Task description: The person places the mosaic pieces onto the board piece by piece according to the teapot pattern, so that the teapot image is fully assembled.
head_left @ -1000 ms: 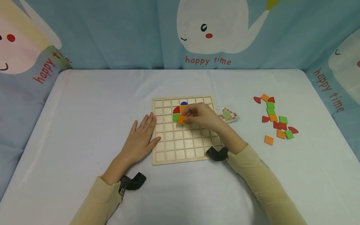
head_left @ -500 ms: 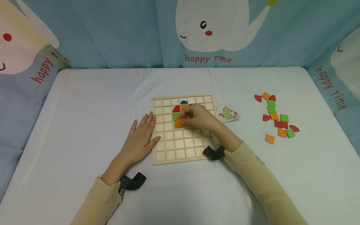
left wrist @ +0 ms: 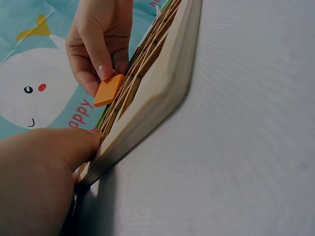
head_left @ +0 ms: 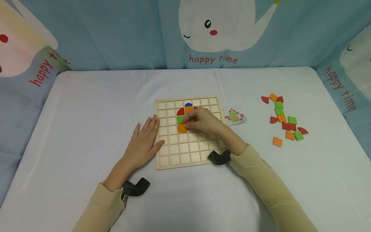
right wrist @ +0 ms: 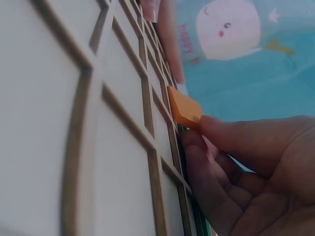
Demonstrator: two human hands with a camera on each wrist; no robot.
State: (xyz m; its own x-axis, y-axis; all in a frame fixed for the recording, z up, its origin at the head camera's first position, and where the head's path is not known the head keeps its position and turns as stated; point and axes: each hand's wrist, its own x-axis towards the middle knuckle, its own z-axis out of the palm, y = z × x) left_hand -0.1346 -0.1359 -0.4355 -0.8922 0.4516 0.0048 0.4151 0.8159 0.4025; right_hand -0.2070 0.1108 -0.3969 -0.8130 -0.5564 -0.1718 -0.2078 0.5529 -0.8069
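Observation:
My right hand (head_left: 204,120) pinches an orange square tile (head_left: 182,128) between thumb and fingers, low over a wooden grid board (head_left: 174,159). In the right wrist view the orange tile (right wrist: 185,107) is tilted, one edge at the grid's ridges. Just beyond it on the board lie a green square tile (head_left: 180,119), a red quarter-round tile (head_left: 181,111), another orange tile (head_left: 188,110) and a blue half-round tile (head_left: 188,104). A second red piece is partly hidden behind my right hand. My left hand (head_left: 143,141) lies flat with fingers straight, its fingertips and thumb on the board's left edge.
A small printed pattern card (head_left: 234,116) lies right of the board. Farther right, several loose red, green and orange tiles (head_left: 279,111) are scattered on the white tablecloth (head_left: 95,106). A blue curtain (head_left: 130,35) stands behind the table.
My right hand has moved the orange tile slightly left and toward me, from beside the green tile to the cell just in front of it. My left hand has stayed in place.

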